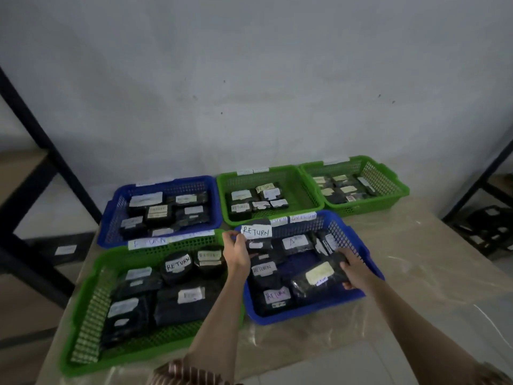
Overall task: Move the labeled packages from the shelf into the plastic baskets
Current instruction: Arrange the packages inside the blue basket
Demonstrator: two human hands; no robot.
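Left fingers (228, 237): pinching a black "RETURN" package (258, 236), holding it up over the near blue basket (358, 240).
Right hand (354, 269): gripping another black package (319, 276), lying inside that basket.

Before you: one plain grey-white wall (249, 79), scuffed with small dark specks. One tabletop (416, 259), pale, under a clear plastic sheet. Black metal shelving frame (41, 140) at your left; another black frame (477, 187) at your right. Pale floor (508, 262). Light dim and even.
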